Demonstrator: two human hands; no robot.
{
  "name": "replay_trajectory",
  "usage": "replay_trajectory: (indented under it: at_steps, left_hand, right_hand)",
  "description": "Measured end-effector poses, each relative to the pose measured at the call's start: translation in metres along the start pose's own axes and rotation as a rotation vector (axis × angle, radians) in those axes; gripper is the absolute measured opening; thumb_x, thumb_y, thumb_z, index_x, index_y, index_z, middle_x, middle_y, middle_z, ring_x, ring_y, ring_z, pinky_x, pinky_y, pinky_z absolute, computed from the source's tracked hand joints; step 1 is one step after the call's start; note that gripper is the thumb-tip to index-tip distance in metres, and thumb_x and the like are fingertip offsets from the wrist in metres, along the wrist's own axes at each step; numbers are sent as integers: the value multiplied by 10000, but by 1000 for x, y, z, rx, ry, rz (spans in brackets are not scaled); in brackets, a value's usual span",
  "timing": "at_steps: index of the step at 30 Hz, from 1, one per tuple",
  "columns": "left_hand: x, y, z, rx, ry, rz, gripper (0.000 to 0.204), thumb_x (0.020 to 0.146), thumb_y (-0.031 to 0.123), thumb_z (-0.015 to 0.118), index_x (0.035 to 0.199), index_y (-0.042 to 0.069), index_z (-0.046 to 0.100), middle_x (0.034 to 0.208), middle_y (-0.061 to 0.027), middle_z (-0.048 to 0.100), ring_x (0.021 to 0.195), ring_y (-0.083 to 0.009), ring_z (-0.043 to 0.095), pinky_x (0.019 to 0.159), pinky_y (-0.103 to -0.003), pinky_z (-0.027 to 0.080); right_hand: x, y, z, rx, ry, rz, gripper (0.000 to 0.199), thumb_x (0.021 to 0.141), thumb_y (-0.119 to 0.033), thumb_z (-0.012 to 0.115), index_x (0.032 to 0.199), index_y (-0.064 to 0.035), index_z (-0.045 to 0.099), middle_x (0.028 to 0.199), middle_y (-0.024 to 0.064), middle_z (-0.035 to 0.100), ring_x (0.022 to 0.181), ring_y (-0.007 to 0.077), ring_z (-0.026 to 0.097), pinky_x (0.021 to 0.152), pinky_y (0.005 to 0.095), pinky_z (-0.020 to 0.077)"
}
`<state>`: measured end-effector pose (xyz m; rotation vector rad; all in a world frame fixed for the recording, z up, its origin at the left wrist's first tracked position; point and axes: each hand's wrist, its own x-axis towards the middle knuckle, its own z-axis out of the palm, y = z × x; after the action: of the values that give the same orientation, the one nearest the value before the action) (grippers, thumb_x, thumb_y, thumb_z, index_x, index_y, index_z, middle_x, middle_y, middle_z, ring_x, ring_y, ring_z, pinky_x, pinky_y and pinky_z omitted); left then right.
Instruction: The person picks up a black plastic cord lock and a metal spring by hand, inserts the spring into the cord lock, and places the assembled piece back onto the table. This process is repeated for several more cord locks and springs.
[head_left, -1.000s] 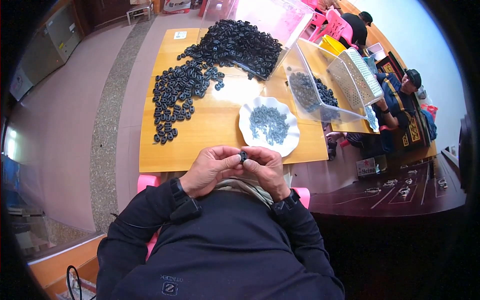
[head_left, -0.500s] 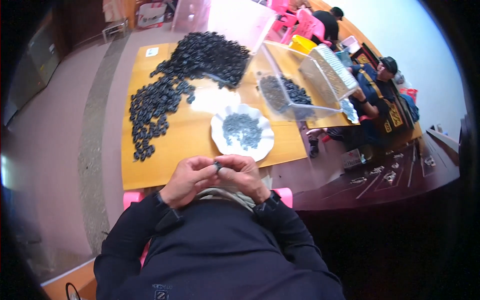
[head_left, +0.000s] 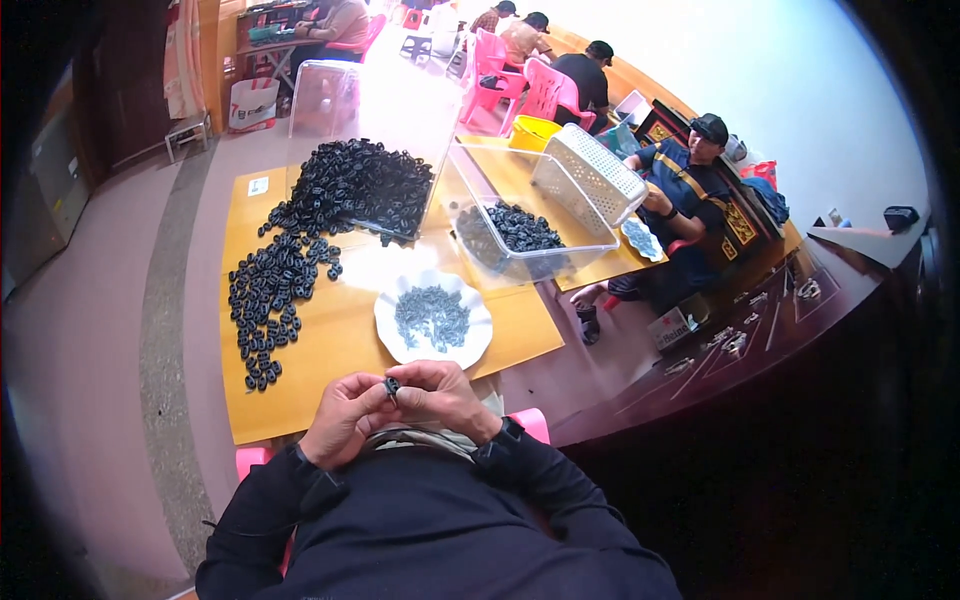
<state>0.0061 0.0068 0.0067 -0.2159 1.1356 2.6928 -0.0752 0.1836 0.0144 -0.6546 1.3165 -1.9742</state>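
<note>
Close to my body, just off the near edge of the table, my left hand [head_left: 345, 418] and my right hand [head_left: 445, 402] meet fingertip to fingertip. Between them they pinch one small black plastic part [head_left: 392, 385], rounded in outline; its finer details are too small to make out. Right beyond the hands stands a white scalloped plate [head_left: 481, 342] with many small grey pieces [head_left: 432, 313] in it. Loose black parts [head_left: 262, 295] are strewn on the left of the table, leading up to a dense heap of black parts [head_left: 350, 185] in and around a tipped clear plastic box [head_left: 315, 100].
A second clear box [head_left: 590, 245] holding black parts stands right of the plate, beside a white perforated basket [head_left: 597, 172] and a yellow container [head_left: 533, 135]. A person [head_left: 690, 170] sits at the right; others sit farther back on pink chairs [head_left: 548, 92].
My view has tilted up, so table and hands appear lower and farther left, with more of the room showing. Both hands keep their pinch on the black part, which now shows more of its face.
</note>
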Motion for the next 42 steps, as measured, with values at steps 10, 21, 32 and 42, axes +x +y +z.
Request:
replay_trajectory:
  at_steps: [10,21,32,42]
  left_hand:
    - [-4,8,4,-18,112,11,110,923,141,624,945,38,589,794,-25,592,730,-111,602,709,-270,559]
    - [0,8,-7,-36,141,10,107,917,108,629,971,20,605,807,-40,627,734,-144,641,713,-283,570]
    - [3,19,-14,35,242,59,109,920,132,625,954,30,601,802,-27,610,720,-120,606,699,-264,544]
    - [8,31,-20,-10,289,37,94,902,116,650,940,35,618,806,-15,620,725,-112,622,708,-256,552]
  right_hand:
    - [-8,-84,-36,-337,501,-468,240,879,-2,633,1108,64,603,937,99,655,755,174,660,712,301,572]
    - [4,-153,-72,-713,845,-880,209,879,6,617,1079,42,568,883,72,617,694,120,630,649,251,558]
    - [47,-158,-151,-1168,1026,-546,275,884,-107,651,1109,49,630,874,57,635,573,70,553,519,199,436]
    - [71,-110,-68,-982,363,-271,156,883,-30,654,1025,34,648,788,16,631,658,50,584,584,198,489]
